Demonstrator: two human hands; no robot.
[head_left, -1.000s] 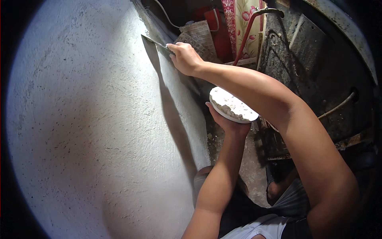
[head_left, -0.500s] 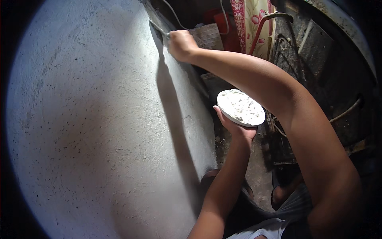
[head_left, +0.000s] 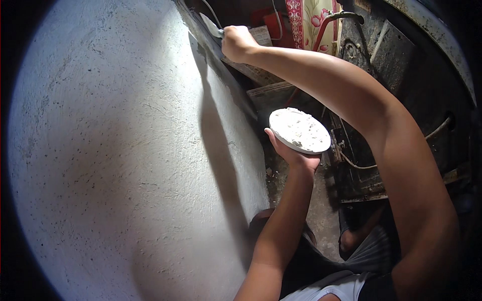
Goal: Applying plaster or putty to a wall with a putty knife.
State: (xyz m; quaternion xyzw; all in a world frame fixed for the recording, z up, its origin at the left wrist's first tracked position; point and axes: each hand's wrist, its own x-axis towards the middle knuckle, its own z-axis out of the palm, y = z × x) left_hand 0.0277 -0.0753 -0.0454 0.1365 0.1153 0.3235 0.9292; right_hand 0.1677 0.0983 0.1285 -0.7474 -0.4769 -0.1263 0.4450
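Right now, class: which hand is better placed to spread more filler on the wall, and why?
Probably the right hand: it grips the putty knife against the wall. The left hand only supports the round plate of white filler.

The floor (head_left: 321,220) is a narrow strip of rough grey concrete at the foot of the white plastered wall (head_left: 125,160), speckled with pale crumbs close to the wall's base. A foot in a dark sandal (head_left: 351,236) stands on it, to the right of the wall. Beyond, away from the wall, dark metal frames (head_left: 361,170) rest on it.
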